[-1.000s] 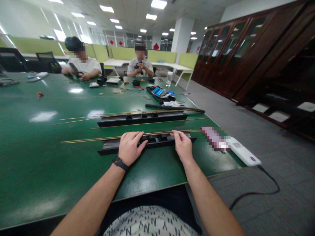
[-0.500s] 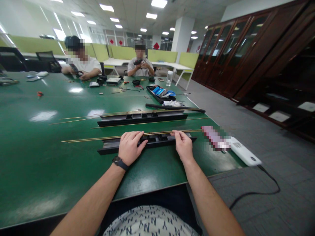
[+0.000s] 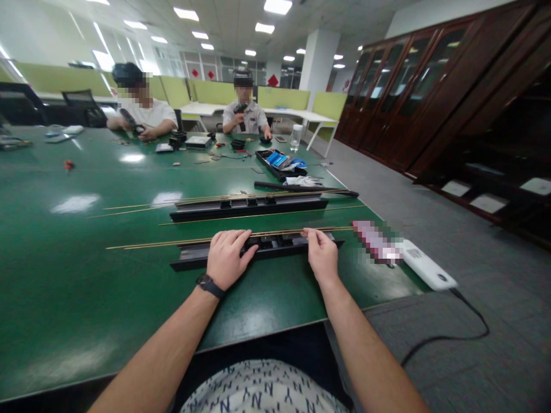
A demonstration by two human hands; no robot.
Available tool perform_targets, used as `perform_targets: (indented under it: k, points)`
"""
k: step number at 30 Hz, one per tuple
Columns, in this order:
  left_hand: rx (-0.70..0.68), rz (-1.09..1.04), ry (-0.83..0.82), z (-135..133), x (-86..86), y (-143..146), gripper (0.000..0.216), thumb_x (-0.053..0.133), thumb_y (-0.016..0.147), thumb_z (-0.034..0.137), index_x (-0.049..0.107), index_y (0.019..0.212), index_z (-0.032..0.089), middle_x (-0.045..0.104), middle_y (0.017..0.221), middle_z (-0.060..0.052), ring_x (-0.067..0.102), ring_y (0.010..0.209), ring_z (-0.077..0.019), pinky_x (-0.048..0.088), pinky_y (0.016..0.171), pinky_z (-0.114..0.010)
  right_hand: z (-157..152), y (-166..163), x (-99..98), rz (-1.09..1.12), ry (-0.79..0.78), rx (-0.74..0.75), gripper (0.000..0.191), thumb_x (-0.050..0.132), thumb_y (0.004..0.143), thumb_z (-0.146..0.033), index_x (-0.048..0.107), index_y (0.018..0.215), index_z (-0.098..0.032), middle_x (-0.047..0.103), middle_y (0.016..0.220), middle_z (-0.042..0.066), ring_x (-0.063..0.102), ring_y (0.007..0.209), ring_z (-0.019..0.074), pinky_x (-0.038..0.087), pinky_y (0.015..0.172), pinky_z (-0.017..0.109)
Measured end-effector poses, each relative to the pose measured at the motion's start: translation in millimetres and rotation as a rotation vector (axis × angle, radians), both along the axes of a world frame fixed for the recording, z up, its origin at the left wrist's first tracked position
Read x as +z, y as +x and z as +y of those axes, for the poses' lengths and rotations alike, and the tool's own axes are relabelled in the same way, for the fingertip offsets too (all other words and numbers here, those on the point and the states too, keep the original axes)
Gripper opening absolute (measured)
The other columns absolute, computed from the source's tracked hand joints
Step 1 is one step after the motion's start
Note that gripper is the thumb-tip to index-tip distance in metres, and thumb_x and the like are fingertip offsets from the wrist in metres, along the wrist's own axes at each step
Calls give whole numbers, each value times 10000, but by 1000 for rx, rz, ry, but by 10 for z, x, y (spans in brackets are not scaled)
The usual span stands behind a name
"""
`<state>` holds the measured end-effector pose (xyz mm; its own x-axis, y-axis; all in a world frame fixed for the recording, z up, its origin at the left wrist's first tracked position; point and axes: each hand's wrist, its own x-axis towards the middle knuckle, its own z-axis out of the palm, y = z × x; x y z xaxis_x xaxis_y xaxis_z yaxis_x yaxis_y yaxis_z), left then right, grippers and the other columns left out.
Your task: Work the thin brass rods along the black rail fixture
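Note:
A long black channel-shaped rail (image 3: 279, 250) lies crosswise on the green table in front of me. My left hand (image 3: 227, 258) grips its left half, with the fingers over the far side and the thumb stretched along the trough. Two thin brass-coloured rods (image 3: 167, 244) run along the rail's far edge, passing under my left fingers and sticking out well past its left end. Near the right end, my right hand (image 3: 321, 250) pinches a thin rod between thumb and fingertips. Small black parts (image 3: 267, 241) sit inside the trough, partly hidden by my left hand.
Beyond lies a second black rail (image 3: 249, 209) with more thin rods. A pink, blurred-out object (image 3: 373, 238) and a white power bank (image 3: 428, 267) with a cable lie at the right edge. Farther off are a black tray (image 3: 282, 163), a glass (image 3: 296, 137) and two seated people.
The nearer rod's left end has slid slightly right, and my right hand has shifted a little the same way. Across the table, one person's hand has lowered to a black part.

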<state>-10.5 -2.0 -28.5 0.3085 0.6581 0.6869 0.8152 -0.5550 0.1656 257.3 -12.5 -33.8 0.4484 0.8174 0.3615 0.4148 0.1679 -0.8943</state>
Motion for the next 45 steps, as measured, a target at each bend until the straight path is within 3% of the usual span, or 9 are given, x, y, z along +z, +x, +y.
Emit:
perform_targets:
  k: [7,14,27,40,45]
  points:
    - [1,0,-3,-13,-1,1,353,624,996,440,691,1261,216,750,1215,-98,676,1133,-287,444,1025,-461,-7,-5,9,18,8,-1,388,565,977,-519,798,1036,-215,822,1016,76,764,1007,266,552,947,366]
    - [-2,-7,-9,-9,4,1,359,617,998,445,691,1267,219,750,1220,-105,676,1135,-285,445,1030,-470,-12,-28,-7,-17,9,91,404,579,979,-553,794,1084,-228,821,1044,67,765,1013,258,551,987,372]
    - [-6,-19,-24,-15,8,4,357,608,994,441,693,1272,233,747,1226,-104,670,1143,-288,437,1033,-472,-20,-11,29,4,-9,1,402,539,990,-516,799,1053,-215,822,1039,79,761,1029,268,541,982,383]
    - [-9,-13,-19,-11,10,-3,356,612,996,442,694,1267,226,750,1217,-107,673,1135,-287,444,1027,-466,-19,-35,-10,-13,13,96,419,566,987,-557,793,1093,-222,822,1045,70,765,1027,257,544,1002,378]
    - [-7,-15,-12,-15,15,1,355,612,996,441,695,1264,224,749,1220,-104,673,1138,-284,443,1032,-463,-15,-14,-5,-20,0,36,407,541,998,-528,801,1079,-225,821,1054,71,763,1039,262,540,1003,383]
